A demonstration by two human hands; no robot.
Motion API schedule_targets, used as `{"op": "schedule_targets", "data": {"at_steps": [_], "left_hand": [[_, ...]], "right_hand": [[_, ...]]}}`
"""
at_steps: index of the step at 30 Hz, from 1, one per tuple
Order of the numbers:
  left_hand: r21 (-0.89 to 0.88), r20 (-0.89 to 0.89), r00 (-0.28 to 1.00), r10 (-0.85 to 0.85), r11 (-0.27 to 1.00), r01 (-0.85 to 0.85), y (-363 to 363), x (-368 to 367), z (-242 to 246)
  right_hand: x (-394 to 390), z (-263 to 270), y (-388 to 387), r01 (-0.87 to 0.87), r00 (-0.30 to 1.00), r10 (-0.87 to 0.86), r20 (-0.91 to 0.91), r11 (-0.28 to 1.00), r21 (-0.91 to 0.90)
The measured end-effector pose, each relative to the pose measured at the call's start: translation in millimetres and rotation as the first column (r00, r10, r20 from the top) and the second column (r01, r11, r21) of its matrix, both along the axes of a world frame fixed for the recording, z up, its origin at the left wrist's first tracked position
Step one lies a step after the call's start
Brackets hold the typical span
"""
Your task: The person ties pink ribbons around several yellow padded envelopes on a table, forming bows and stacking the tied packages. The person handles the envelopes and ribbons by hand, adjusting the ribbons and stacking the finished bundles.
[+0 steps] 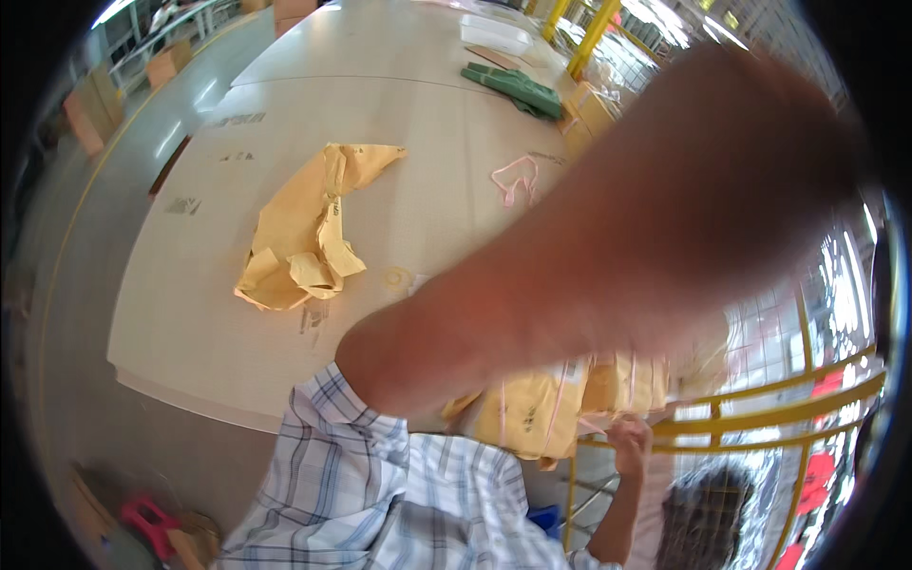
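Note:
My left forearm rises across the view, very near the camera. My left hand (755, 135), at its upper end, is a dark blur whose fingers I cannot make out. On the right, my right hand (630, 436) closes on the end of a pink strap (593, 426). That strap runs to brown kraft paper parcels (531, 420) at the table's near right edge, which are bound with pink bands. My left arm partly hides the parcels. An opened, crumpled kraft paper wrapper (292, 221) lies on the cardboard-covered table (420, 128). A loose pink strap (516, 178) curls farther right.
A green folded cloth or bag (516, 89) and a white plastic tray (495, 34) are at the back. A yellow ring (397, 278) lies mid-table. Yellow metal rails (769, 413) and wire mesh border the right. Cardboard boxes (92, 110) stand across the aisle.

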State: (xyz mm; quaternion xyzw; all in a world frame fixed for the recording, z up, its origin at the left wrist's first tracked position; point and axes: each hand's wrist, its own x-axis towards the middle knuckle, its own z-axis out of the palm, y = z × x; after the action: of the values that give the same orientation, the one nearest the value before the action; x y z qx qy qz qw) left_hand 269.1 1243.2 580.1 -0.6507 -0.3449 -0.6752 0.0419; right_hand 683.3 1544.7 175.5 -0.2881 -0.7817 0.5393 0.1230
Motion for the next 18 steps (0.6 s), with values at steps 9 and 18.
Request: {"op": "schedule_targets", "data": {"at_steps": [9, 18], "left_hand": [[0.026, 0.739, 0.660, -0.138, 0.984, 0.177, -58.2, -49.5, -50.1], [-0.262, 0.616, 0.760, 0.208, 0.964, -0.051, -116.7, -53.9, -117.3]], "right_hand": [[-23.9, 62.1, -34.8, 0.526, 0.809, -0.525, -0.265, 0.847, -0.075], [-42.6, 180.8, -19.3, 0.509, 0.818, -0.361, -0.447, 0.817, 0.271]]}}
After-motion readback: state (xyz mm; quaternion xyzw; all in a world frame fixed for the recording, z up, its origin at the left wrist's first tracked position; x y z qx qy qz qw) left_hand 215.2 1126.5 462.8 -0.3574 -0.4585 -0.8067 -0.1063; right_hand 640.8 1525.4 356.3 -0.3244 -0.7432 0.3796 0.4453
